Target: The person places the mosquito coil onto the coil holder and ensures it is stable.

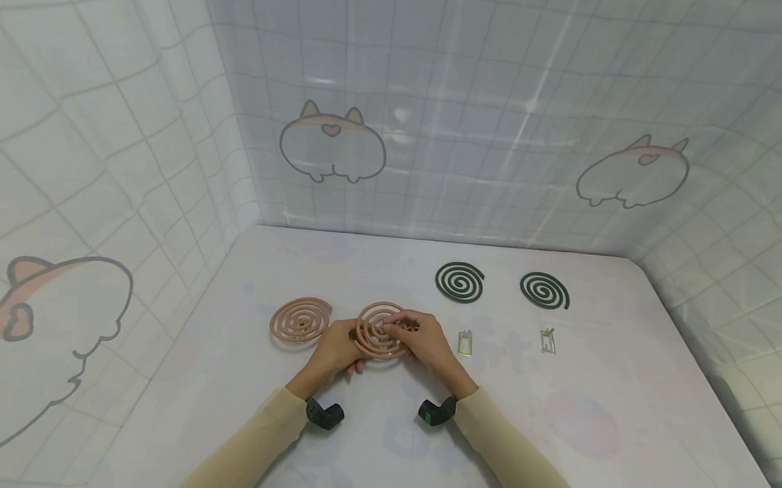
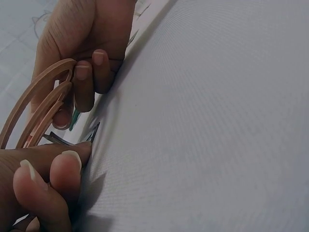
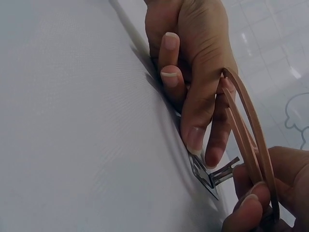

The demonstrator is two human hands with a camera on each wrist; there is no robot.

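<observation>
Left hand pinching metal stand, right hand pinching coil

Below the grip lies a white tabletop with faint pastel patches. Beyond it stands a grid-patterned back wall with corgi-rump drawings and light reflections; similar side walls stand left and right.
</observation>
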